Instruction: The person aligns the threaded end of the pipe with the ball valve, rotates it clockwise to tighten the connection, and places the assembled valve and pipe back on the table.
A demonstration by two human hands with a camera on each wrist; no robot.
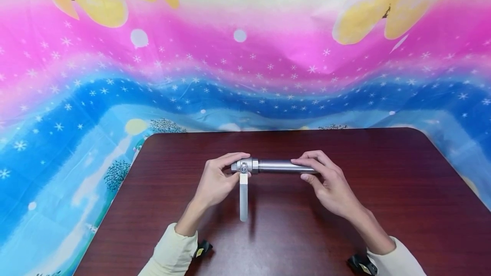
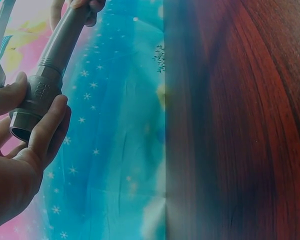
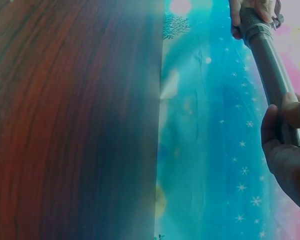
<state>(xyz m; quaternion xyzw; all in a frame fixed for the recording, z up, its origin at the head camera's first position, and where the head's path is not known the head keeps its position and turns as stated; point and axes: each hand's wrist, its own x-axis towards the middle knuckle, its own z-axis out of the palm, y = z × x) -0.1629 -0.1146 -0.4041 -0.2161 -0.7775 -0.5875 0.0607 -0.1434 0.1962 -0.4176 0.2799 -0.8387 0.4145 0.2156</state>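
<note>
A metal ball valve (image 1: 248, 165) with a long lever handle (image 1: 243, 199) is joined to a smooth steel pipe (image 1: 276, 166). My left hand (image 1: 220, 178) grips the valve body between thumb and fingers; the left wrist view shows its open round end (image 2: 21, 131) and raised lettering on the side. At the pipe's other end, my right hand (image 1: 330, 182) pinches it with the thumb below and fingers on top. Valve and pipe lie level across the head view, held above the table, with the lever pointing toward me. The right fingers hide part of the pipe's far end.
The dark red wooden table (image 1: 291, 242) spreads beneath both hands. Behind and beside it hangs a colourful cloth (image 1: 245, 88) with snowflakes. Black wrist devices (image 1: 203, 248) sit at both pale sleeves (image 1: 172, 250).
</note>
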